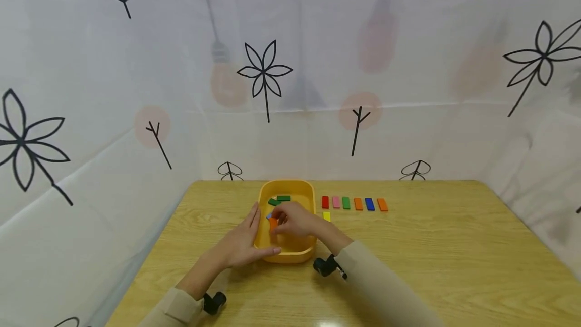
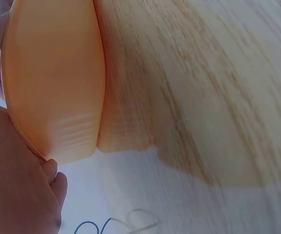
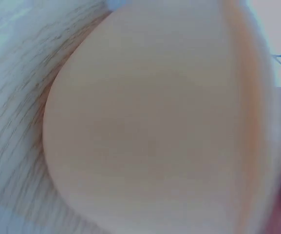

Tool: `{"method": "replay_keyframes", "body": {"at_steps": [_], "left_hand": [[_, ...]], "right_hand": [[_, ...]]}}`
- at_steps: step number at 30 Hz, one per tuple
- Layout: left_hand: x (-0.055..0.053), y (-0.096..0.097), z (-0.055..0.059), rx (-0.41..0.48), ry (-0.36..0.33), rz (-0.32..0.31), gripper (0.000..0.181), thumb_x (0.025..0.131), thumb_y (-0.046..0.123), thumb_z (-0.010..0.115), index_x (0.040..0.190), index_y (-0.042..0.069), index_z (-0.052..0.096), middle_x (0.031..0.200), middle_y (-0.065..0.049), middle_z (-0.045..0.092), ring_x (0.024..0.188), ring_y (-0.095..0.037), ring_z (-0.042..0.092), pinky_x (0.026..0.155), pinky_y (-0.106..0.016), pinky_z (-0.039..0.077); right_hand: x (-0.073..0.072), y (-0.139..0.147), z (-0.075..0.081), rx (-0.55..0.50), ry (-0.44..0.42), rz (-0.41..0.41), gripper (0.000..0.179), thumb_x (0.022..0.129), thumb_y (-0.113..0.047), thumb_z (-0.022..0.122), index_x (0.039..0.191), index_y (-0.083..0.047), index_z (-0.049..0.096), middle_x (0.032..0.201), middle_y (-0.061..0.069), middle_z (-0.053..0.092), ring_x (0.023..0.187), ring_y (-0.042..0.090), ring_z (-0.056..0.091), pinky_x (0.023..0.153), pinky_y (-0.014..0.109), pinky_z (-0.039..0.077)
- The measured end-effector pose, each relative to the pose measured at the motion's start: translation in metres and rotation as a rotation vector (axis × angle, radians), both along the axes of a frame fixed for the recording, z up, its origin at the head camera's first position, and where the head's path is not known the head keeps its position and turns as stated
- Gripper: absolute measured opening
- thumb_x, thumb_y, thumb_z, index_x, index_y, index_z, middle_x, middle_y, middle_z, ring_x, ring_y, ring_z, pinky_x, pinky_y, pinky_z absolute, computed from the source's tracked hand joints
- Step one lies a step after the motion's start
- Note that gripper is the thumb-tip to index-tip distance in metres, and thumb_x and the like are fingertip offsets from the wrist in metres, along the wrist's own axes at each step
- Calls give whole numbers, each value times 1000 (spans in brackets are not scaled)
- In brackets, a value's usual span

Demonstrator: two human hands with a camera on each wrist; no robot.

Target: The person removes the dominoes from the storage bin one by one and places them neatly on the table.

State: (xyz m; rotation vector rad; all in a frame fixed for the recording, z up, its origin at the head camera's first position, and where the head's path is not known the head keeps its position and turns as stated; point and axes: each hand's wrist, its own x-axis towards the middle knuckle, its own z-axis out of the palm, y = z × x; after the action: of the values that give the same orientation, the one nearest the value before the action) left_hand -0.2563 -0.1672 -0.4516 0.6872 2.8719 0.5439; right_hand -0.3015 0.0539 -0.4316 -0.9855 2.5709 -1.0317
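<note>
A yellow plastic bin (image 1: 290, 257) stands on the table, with two dark green blocks (image 1: 284, 198) and a partly covered blue one (image 1: 269, 216) inside. My left hand (image 1: 242, 243) lies along the bin's left side, fingers extended at the rim and thumb across the front edge. In the left wrist view that hand (image 2: 18, 180) rests against the rim. Reaching over the bin's right side, my right hand (image 1: 294, 218) pinches an orange block (image 1: 273, 223) between thumb and fingers. The bin's wall (image 3: 145, 131) fills most of the right wrist view and hides the fingertips.
Right of the bin lies a row of flat blocks: red (image 1: 325, 202), pink (image 1: 336, 202), green (image 1: 346, 203), orange (image 1: 358, 204), blue (image 1: 369, 204) and another orange (image 1: 383, 205). A yellow block (image 1: 327, 216) lies below the red one. A patterned white cloth (image 1: 299, 140) hangs behind the table.
</note>
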Motion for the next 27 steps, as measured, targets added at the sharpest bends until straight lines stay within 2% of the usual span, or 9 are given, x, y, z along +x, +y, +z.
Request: {"method": "replay_keyframes", "body": {"at_steps": [6,11,18,23,27], "left_hand": [[-1,1,1,6,-5,27,122,85,81,57,165,7,2,172,-6,-4,148,-37,36,113,-52,41],[0,1,2,-5,-17,41,122,85,81,58,165,7,3,172,-6,-3,149,-36,33,115,-52,39],[3,0,2,-3,-24,47,122,85,80,58,165,6,3,172,-7,-3,150,-37,31,116,-53,37],[2,0,3,0,-22,34,122,85,81,57,165,6,3,172,-8,-5,152,-37,28,118,-53,35],[1,1,3,-3,-20,23,123,85,81,57,165,6,2,172,-8,-5,152,-37,28,118,-52,34]], "right_hand": [[11,21,9,-10,36,-40,32,92,-18,79,115,1,68,106,8,70,94,20,66,86,33,58],[20,42,11,-33,34,-79,36,91,-20,80,117,2,67,110,9,69,99,25,67,90,39,58],[31,69,18,-62,30,-103,39,94,-25,77,121,0,66,114,8,68,103,24,66,94,44,56],[34,90,22,-78,47,-107,38,95,-25,76,121,0,65,113,8,67,103,26,65,96,47,55],[35,109,21,-88,60,-129,38,93,-22,78,121,1,65,114,11,67,105,32,65,96,51,54]]}}
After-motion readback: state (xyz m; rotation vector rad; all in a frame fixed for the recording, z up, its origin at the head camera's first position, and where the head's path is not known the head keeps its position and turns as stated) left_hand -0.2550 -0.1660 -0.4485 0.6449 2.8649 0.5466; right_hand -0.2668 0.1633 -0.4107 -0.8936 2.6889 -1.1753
